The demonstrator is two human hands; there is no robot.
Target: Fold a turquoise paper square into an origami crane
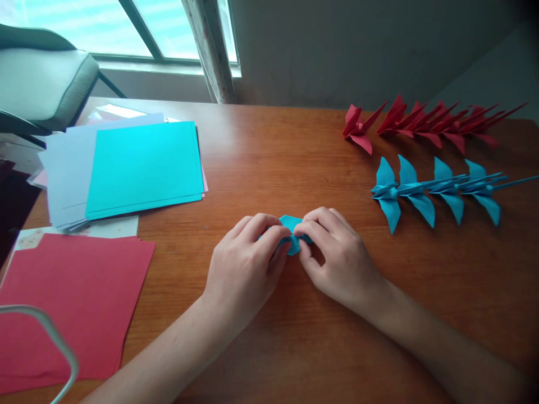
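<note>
Between my hands, over the middle of the wooden table, is a small folded piece of blue paper. My left hand pinches its left side with thumb and fingers. On the other side, my right hand grips the paper the same way, fingertips close to the left ones. Much of the folded paper is covered by my fingers, so its full shape cannot be made out. To the right lies a row of blue origami cranes, nested one into another. Behind it stand red origami cranes in a similar row.
At the left lie a stack of blue paper sheets, pale sheets and red paper sheets. A white curved bar crosses the lower left corner. Beyond the table are a chair and a window.
</note>
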